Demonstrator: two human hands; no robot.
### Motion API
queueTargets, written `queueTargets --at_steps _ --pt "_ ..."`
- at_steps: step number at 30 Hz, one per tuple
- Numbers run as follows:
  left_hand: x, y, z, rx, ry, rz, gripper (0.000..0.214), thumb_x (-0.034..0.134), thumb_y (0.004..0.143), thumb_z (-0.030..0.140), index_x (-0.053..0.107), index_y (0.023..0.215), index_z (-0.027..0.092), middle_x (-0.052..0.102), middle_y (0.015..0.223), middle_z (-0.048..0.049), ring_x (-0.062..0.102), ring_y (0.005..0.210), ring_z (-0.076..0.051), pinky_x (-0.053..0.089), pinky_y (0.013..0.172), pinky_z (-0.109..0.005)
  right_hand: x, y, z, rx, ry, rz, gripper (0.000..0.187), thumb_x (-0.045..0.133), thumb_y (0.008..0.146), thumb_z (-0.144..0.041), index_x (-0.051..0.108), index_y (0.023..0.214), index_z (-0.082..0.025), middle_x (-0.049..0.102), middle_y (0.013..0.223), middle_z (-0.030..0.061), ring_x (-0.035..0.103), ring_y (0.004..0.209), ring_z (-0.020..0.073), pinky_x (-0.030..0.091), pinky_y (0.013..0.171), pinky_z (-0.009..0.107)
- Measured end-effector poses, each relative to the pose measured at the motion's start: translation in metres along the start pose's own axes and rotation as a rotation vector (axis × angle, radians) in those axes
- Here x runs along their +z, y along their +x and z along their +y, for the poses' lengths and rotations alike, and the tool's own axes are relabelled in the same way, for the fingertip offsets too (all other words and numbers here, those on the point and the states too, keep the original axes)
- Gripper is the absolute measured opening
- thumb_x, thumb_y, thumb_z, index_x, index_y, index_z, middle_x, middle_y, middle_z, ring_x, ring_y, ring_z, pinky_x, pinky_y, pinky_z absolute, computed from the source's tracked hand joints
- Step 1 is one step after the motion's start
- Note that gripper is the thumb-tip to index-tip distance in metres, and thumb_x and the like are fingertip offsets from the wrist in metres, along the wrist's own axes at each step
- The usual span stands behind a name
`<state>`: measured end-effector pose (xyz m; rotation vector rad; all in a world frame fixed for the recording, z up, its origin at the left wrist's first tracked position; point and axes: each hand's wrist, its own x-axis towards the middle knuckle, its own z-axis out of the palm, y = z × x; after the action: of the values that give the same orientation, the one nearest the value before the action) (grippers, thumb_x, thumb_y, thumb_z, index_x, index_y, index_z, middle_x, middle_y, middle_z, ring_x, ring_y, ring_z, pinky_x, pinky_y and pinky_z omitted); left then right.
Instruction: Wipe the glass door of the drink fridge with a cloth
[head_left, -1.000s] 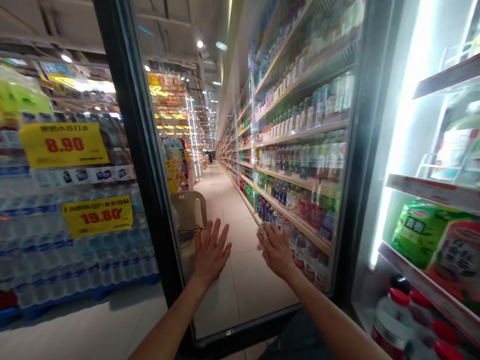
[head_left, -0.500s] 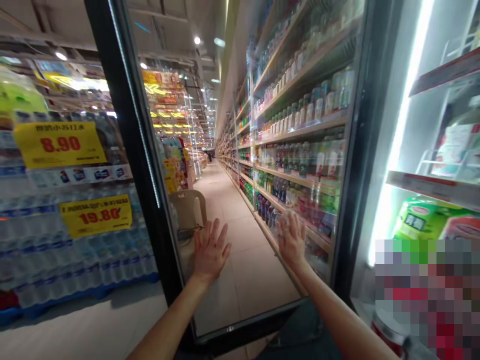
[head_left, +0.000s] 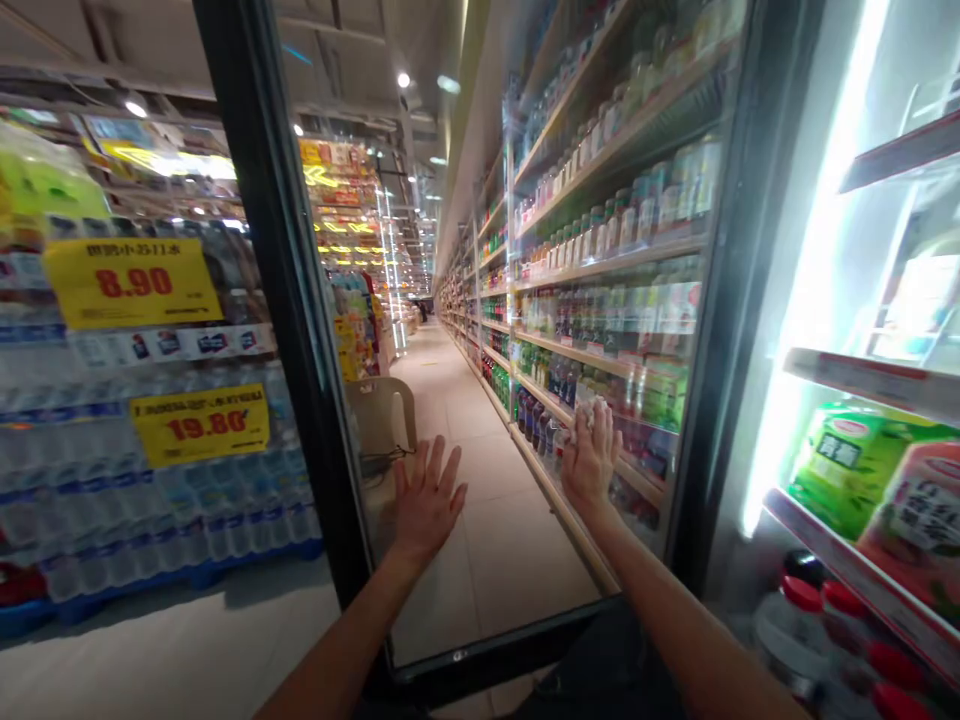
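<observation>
Supermarket aisle, long and brightly lit, ran away between stocked shelves point(head_left: 600, 262) of bottled drinks on the right and stacked water packs point(head_left: 150, 520) on the left, with yellow price signs point(head_left: 131, 282) reading 8.90 and 19.80. An open glass cooler door point(head_left: 480, 420), black-framed, stood across the middle of the view; aisle and shelves showed through its pane.

Left hand point(head_left: 427, 500) lay flat against the glass low on the pane, fingers spread wide, holding nothing. Right hand point(head_left: 592, 455) pressed on the glass further right and a little higher, near the door's hinge-side frame. A small whitish wad, probably a cloth point(head_left: 598, 412), sat under its fingertips against the pane; motion blur made the material hard to confirm. Both forearms were bare and reached up from the bottom edge.

Beyond the door's right frame the lit cooler interior point(head_left: 817, 300) held green and red packaged goods point(head_left: 862, 465) on a shelf, with red-capped bottles point(head_left: 817, 600) below. A beige plastic chair point(head_left: 382, 415) stood on the floor behind the glass.
</observation>
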<state>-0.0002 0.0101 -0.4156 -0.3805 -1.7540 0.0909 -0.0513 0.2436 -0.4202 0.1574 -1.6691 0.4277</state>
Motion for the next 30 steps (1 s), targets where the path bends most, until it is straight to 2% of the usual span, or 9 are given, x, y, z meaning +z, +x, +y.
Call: queueTargets --at_steps 5,10,12,17,19,22,24,28,30 --pt "0.001 -0.001 -0.001 -0.005 0.011 -0.002 0.063 0.052 0.087 0.033 0.024 0.143 0.023 0.043 0.140 -0.0101 0.011 0.141 -0.018 0.005 0.115 -0.046 -0.001 -0.009 -0.019 -0.481 0.085 -0.243 0.058 0.044 0.083 -0.016 0.035 0.140 -0.027 0.041 0.143 0.0060 0.021 0.139 0.0226 0.011 0.113 0.049" --pt "0.001 -0.003 -0.002 -0.007 0.018 -0.031 0.061 0.051 0.087 0.036 0.027 0.142 0.024 0.044 0.139 -0.0092 0.012 0.141 -0.019 0.005 0.115 -0.046 0.005 0.013 0.001 -0.063 0.008 0.013 0.059 0.038 0.087 -0.017 0.026 0.144 -0.022 0.029 0.149 0.0131 0.021 0.139 0.0266 0.019 0.109 0.053" --pt "0.001 -0.003 -0.002 -0.016 0.024 -0.044 0.060 0.050 0.088 0.035 0.028 0.142 0.024 0.044 0.139 -0.0089 0.013 0.141 -0.019 0.005 0.115 -0.046 0.005 0.014 -0.001 -0.003 0.000 0.031 0.060 0.037 0.087 -0.018 0.025 0.145 -0.020 0.026 0.150 0.0144 0.019 0.140 0.0280 0.021 0.108 0.054" --pt "0.000 -0.004 -0.002 -0.014 0.010 -0.030 0.061 0.050 0.088 0.035 0.025 0.143 0.024 0.044 0.139 -0.0091 0.012 0.141 -0.018 0.005 0.115 -0.045 0.000 -0.004 -0.011 -0.500 0.086 -0.267 0.063 0.046 0.081 -0.014 0.034 0.140 -0.030 0.038 0.145 0.0058 0.024 0.138 0.0231 0.013 0.112 0.050" --pt "0.001 -0.004 -0.002 -0.009 0.009 -0.033 0.063 0.051 0.088 0.035 0.024 0.143 0.024 0.042 0.140 -0.0090 0.012 0.141 -0.019 0.004 0.115 -0.046 0.000 0.004 0.003 -0.378 0.066 -0.186 0.061 0.044 0.083 -0.016 0.033 0.141 -0.030 0.037 0.145 0.0065 0.025 0.138 0.0234 0.014 0.112 0.051" --pt "0.000 -0.003 -0.001 -0.005 0.011 -0.033 0.064 0.050 0.088 0.035 0.022 0.144 0.024 0.042 0.141 -0.0094 0.010 0.141 -0.019 0.004 0.115 -0.046 0.003 0.025 0.022 0.058 -0.008 0.059 0.058 0.037 0.087 -0.021 0.027 0.144 -0.024 0.029 0.148 0.0132 0.024 0.138 0.0277 0.021 0.107 0.056" --pt "0.000 -0.002 0.000 -0.007 0.012 -0.023 0.064 0.050 0.088 0.034 0.020 0.144 0.024 0.042 0.140 -0.0098 0.010 0.141 -0.018 0.004 0.115 -0.046 0.004 0.030 0.017 0.113 -0.018 0.095 0.057 0.036 0.088 -0.021 0.027 0.144 -0.021 0.028 0.148 0.0153 0.022 0.138 0.0288 0.024 0.105 0.056" --pt "-0.001 -0.001 0.000 0.000 0.030 -0.005 0.067 0.051 0.088 0.032 0.017 0.145 0.023 0.042 0.140 -0.0102 0.009 0.141 -0.018 0.005 0.115 -0.046 0.001 0.012 -0.020 -0.425 0.069 -0.152 0.054 0.045 0.083 -0.017 0.040 0.136 -0.027 0.040 0.143 0.0082 0.022 0.138 0.0241 0.017 0.111 0.051" --pt "-0.001 -0.002 0.000 -0.002 0.030 -0.010 0.068 0.053 0.087 0.032 0.018 0.145 0.024 0.041 0.141 -0.0098 0.011 0.141 -0.018 0.006 0.115 -0.046 0.001 0.009 -0.024 -0.559 0.080 -0.233 0.053 0.047 0.081 -0.017 0.045 0.133 -0.030 0.044 0.140 0.0051 0.025 0.138 0.0224 0.013 0.113 0.049"
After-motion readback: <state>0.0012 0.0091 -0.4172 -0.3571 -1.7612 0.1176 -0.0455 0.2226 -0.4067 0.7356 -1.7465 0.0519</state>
